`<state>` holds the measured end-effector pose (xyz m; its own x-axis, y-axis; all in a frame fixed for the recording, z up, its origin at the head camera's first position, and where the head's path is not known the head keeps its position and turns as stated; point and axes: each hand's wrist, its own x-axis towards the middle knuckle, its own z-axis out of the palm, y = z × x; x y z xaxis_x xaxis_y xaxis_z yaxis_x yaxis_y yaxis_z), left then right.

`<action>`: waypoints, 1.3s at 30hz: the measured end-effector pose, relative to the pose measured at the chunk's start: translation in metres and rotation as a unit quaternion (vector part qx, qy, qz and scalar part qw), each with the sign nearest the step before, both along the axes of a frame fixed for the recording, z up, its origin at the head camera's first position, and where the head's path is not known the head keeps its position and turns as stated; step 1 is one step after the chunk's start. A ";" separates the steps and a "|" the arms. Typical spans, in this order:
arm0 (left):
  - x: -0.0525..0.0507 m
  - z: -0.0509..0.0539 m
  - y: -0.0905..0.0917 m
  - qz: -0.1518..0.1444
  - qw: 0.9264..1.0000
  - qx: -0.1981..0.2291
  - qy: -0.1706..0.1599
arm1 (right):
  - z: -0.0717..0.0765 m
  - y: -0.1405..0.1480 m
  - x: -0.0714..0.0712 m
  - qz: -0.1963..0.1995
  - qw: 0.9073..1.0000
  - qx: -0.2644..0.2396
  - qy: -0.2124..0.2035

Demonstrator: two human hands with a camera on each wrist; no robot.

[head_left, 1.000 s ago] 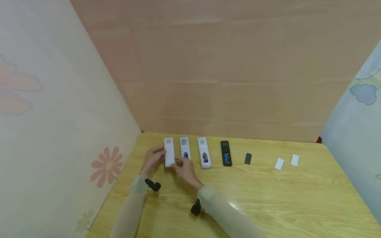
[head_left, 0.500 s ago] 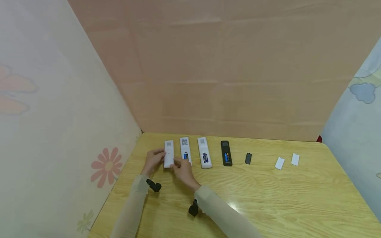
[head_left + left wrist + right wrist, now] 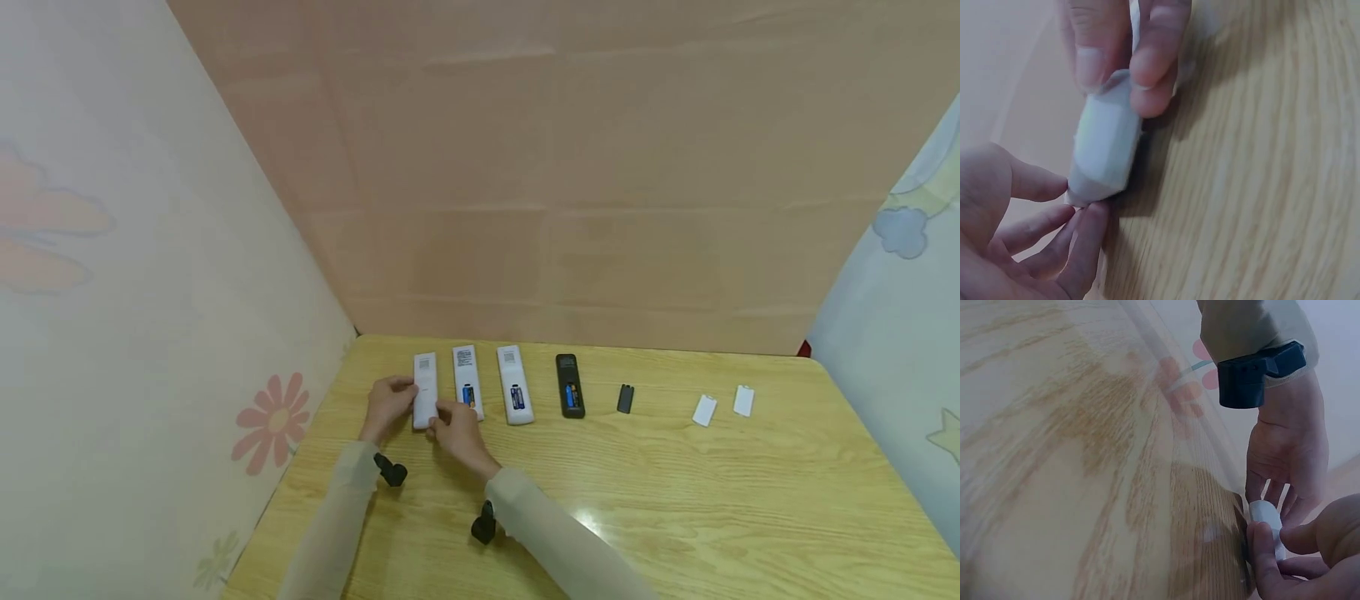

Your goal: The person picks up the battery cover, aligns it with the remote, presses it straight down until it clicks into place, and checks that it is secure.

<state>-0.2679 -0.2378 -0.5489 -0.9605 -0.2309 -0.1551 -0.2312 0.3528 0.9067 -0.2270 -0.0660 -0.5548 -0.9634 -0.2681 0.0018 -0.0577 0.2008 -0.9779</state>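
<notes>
Both hands hold a white remote control (image 3: 425, 387), back side up, at the left end of a row of remotes. In the head view my left hand (image 3: 386, 408) grips its left edge, and my right hand (image 3: 462, 433) pinches its lower right edge. No batteries show on this remote's back. The left wrist view catches the remote (image 3: 1107, 140) end-on, between the left hand's fingers below and the right hand's above. To its right lie a second white remote (image 3: 465, 367) and a third white remote (image 3: 513, 371), both with batteries showing.
Farther right on the wooden table (image 3: 720, 500) are a black remote (image 3: 568, 373) with batteries showing, a black battery cover (image 3: 626, 399) and two white covers, one nearer (image 3: 704, 410) and one farther back (image 3: 743, 401). A patterned wall (image 3: 187, 333) borders the table's left side.
The held white remote has come down and slightly toward me, with both hands still on it. My right hand has shifted a little to the left and down. The other remotes and covers stay put.
</notes>
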 end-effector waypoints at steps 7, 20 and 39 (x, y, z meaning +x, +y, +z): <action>0.001 0.000 -0.002 -0.003 0.998 -0.058 0.009 | 0.000 -0.003 0.000 0.011 1.000 0.009 -0.005; 0.004 0.007 -0.003 -0.011 0.998 -0.058 0.001 | 0.006 0.002 0.000 0.009 0.999 0.021 -0.026; -0.001 0.021 0.008 -0.040 0.994 -0.102 0.006 | 0.032 0.035 -0.006 -0.003 0.998 0.016 0.053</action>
<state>-0.2692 -0.2294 -0.5277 -0.9787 -0.1789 -0.1005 -0.1837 0.5461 0.8173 -0.2327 -0.0311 -0.5225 -0.9597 -0.2645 0.0950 -0.1592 0.2330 -0.9594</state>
